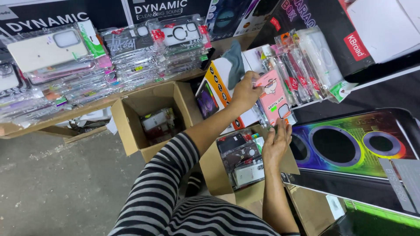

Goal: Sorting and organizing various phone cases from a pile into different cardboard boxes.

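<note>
Pink packaged phone case [272,97] sits between both hands, held up over the near cardboard box [218,175]. Left hand [246,91] has its grip clenched on the top edge of the pack; right hand [275,142] is under the bottom edge, fingers curled against it, so its grip grasps the same pack. Striped sleeve [168,175] belongs to the left arm.

Risks, judged from this frame:
- The plastic wrap looks slick and both hands hold only at the edges. A slip would probably drop the pack into the near box onto the packaged cases [243,161] already there, or off the box edge to the floor [52,183].
- A row of upright clear-wrapped cases [302,70] leans just beside the pink pack on the right. A knock from the left hand or the pack corner could tip the row like dominoes.
- An orange-and-white carton [218,83] with a grey cloth [235,63] over it stands just behind the left hand; an elbow or wrist swing could nudge it into the second open box [148,118].
- Stacks of cases on the back surface [100,105] lean unevenly, but they are well apart from the hands, so low risk.
- A big speaker with rainbow front [350,144] lies touching the near box on the right; a dropped pack could hit it.
</note>
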